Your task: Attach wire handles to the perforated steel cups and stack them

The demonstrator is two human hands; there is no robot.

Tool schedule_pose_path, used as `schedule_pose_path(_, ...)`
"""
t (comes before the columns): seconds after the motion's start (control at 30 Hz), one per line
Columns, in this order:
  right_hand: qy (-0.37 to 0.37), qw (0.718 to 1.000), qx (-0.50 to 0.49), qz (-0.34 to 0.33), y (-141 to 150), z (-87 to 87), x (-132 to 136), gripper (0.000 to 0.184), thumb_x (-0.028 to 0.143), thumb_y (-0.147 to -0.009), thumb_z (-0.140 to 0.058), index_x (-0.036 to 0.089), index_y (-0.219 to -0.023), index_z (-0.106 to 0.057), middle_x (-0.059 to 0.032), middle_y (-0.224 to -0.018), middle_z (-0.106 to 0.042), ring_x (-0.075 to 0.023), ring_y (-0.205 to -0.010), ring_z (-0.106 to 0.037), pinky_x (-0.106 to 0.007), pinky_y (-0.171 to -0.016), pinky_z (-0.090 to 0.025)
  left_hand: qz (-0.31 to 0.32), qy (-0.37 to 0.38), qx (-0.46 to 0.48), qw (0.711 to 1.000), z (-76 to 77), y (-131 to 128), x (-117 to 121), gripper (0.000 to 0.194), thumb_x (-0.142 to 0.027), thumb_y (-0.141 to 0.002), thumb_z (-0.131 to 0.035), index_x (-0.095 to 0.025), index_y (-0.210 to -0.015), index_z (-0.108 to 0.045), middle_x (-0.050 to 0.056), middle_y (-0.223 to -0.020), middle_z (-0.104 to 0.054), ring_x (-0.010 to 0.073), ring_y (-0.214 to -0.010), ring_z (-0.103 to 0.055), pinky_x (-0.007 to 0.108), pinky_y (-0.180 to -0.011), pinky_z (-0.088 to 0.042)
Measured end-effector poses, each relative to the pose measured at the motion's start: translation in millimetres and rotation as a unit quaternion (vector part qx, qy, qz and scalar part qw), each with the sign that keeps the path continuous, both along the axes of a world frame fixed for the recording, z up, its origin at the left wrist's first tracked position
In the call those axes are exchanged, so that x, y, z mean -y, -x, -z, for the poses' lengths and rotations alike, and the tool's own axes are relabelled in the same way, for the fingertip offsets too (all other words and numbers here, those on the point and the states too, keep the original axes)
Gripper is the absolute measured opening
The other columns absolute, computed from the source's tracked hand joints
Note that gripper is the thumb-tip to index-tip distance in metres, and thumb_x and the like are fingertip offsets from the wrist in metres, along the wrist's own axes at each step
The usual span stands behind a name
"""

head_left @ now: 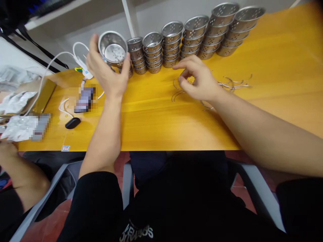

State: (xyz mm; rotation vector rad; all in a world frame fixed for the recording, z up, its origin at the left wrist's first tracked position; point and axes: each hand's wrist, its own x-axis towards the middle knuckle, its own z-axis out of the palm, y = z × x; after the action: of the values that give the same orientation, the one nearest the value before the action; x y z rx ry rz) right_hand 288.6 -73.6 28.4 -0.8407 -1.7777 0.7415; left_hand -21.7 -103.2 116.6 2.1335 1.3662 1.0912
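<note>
At the left end of a row of stacked metal cups, my left hand [108,72] is closed around a perforated metal cup [114,50], thumb on its right side and fingers on its left. The cup tips toward me, showing its holed bottom. Cups partly show beneath it; whether it rests on them I cannot tell. Over the table, my right hand [198,77] has its index finger stretched left and its other fingers curled, the thumb apart from the index. Nothing shows between them. Thin curved metal wires [233,84] lie under and beside this hand.
Several stacks of perforated cups [152,53] line the back of the yellow table [151,124]. To the left are a phone [85,99], a black oval object [73,123], white cables [50,64] and plastic bags [20,127]. Another person's arm [24,168] is at far left.
</note>
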Motion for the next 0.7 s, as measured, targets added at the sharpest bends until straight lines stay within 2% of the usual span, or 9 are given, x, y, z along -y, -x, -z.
schedule_pose_path(0.13,-0.053,0.998,0.021,0.005,-1,8.8,-7,0.062,0.095,-0.111,-0.086,0.04,-0.14,-0.092,-0.0144,-0.153,-0.083,-0.0368,-0.114,-0.074,-0.065,-0.112,-0.064,-0.114,0.011,-0.018,0.993,-22.2,11,11,0.087,-0.105,-0.104,-0.077,-0.046,-0.167,-0.069,-0.003,-0.172,-0.088,0.0241,-0.214,0.003,0.067,-0.174,-0.017)
schedule_pose_path(0.2,-0.085,0.995,0.048,0.011,-3,11.4,-9,0.06,0.09,-0.117,-0.081,0.036,-0.142,-0.091,-0.0163,-0.152,-0.083,-0.037,-0.115,-0.076,-0.065,-0.11,-0.068,-0.177,0.017,-0.025,0.984,-30.8,31,3,0.085,-0.103,-0.103,-0.078,-0.045,-0.165,-0.07,-0.003,-0.171,-0.089,0.0235,-0.214,0.003,0.066,-0.174,-0.019)
schedule_pose_path(0.27,-0.118,0.989,0.084,0.029,-4,12.7,-10,0.055,0.082,-0.121,-0.079,0.034,-0.144,-0.09,-0.0164,-0.149,-0.084,-0.0385,-0.116,-0.08,-0.066,-0.107,-0.072,-0.243,0.013,-0.031,0.969,-32.1,58,-11,0.081,-0.094,-0.104,-0.082,-0.045,-0.166,-0.067,-0.005,-0.175,-0.087,0.0267,-0.213,-0.007,0.066,-0.174,-0.02)
schedule_pose_path(0.37,-0.133,0.983,0.119,0.045,-7,12.6,-10,0.045,0.075,-0.123,-0.077,0.037,-0.144,-0.087,-0.014,-0.148,-0.085,-0.0405,-0.119,-0.083,-0.07,-0.108,-0.075,-0.326,-0.019,-0.046,0.944,-17.1,93,-35,0.077,-0.074,-0.109,-0.086,-0.041,-0.173,-0.06,-0.005,-0.195,-0.072,0.0309,-0.203,-0.044,0.061,-0.17,-0.033)
schedule_pose_path(0.43,-0.119,0.985,0.12,0.042,-7,11.6,-9,0.042,0.077,-0.123,-0.079,0.041,-0.143,-0.086,-0.0126,-0.149,-0.085,-0.0401,-0.118,-0.083,-0.071,-0.11,-0.075,-0.344,-0.058,-0.065,0.935,-1.2,106,-49,0.076,-0.06,-0.114,-0.083,-0.029,-0.177,-0.053,0.006,-0.199,-0.066,0.0307,-0.189,-0.062,0.057,-0.165,-0.043)
schedule_pose_path(0.6,-0.081,0.988,0.126,0.033,-7,5.1,-5,0.052,0.087,-0.119,-0.079,0.039,-0.139,-0.085,-0.0145,-0.146,-0.084,-0.0386,-0.111,-0.083,-0.072,-0.111,-0.074,-0.342,-0.116,-0.057,0.931,27.2,114,-70,0.069,-0.04,-0.117,-0.079,-0.013,-0.173,-0.048,0.017,-0.188,-0.073,0.0274,-0.174,-0.074,0.055,-0.155,-0.052)
schedule_pose_path(0.67,-0.048,0.989,0.136,0.038,-6,1.0,-2,0.048,0.086,-0.115,-0.083,0.044,-0.139,-0.085,-0.0119,-0.144,-0.085,-0.0399,-0.115,-0.083,-0.073,-0.115,-0.074,-0.333,-0.114,-0.025,0.936,33.3,117,-80,0.073,-0.045,-0.117,-0.083,-0.015,-0.175,-0.048,0.013,-0.19,-0.072,0.0249,-0.179,-0.071,0.054,-0.154,-0.051)
schedule_pose_path(0.7,-0.035,0.989,0.138,0.043,-5,-1.1,0,0.046,0.085,-0.114,-0.085,0.046,-0.138,-0.086,-0.0108,-0.141,-0.086,-0.0413,-0.117,-0.083,-0.075,-0.116,-0.074,-0.332,-0.106,-0.003,0.937,35.9,119,-85,0.077,-0.052,-0.117,-0.085,-0.02,-0.176,-0.049,0.009,-0.19,-0.072,0.0243,-0.183,-0.068,0.054,-0.154,-0.049)
